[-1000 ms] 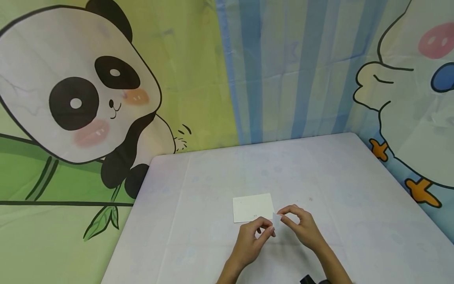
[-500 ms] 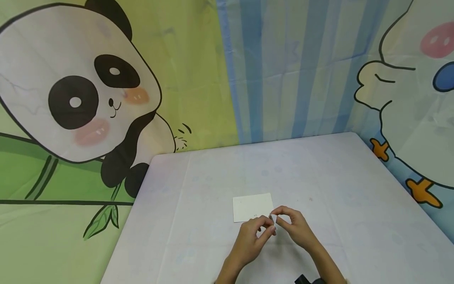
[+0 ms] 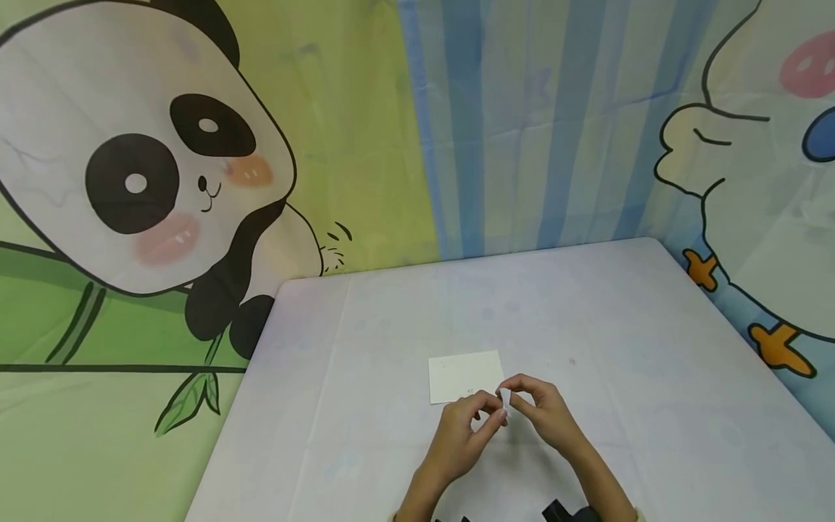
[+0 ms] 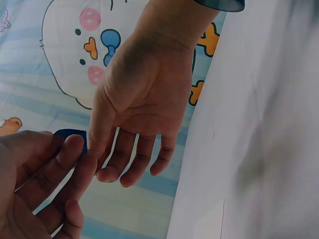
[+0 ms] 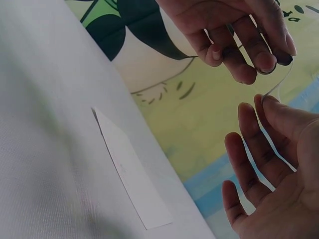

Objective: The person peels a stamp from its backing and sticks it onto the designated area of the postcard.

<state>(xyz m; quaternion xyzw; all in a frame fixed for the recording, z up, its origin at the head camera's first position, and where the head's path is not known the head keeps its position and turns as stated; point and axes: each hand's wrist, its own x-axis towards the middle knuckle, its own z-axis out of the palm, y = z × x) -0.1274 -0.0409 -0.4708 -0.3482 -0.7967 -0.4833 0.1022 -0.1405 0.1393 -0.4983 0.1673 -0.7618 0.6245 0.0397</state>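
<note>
My left hand [image 3: 459,433] and right hand [image 3: 549,415] meet fingertip to fingertip over the table. Between them is a thin, stamp-like piece [image 4: 77,133], dark blue on one face with a toothed edge. From the right wrist view the same thin piece [image 5: 285,79] appears as a pale, bent strip running from the left hand's fingertips to the right thumb and forefinger. Both hands pinch it, and fingers hide much of it. Whether it is one layer or two I cannot tell. Just beyond the hands lies a white card [image 3: 464,373], flat, with a tiny dark mark near its lower right corner.
A pale cloth covers the table [image 3: 365,326]. Printed curtains with a panda [image 3: 196,181] and stripes hang behind it and along the right side. Black gear [image 3: 569,512] sits by the right forearm at the bottom edge.
The right hand has come left, closer to the left hand, and the pale piece between them has turned to look narrower. The left hand and the card have hardly moved.
</note>
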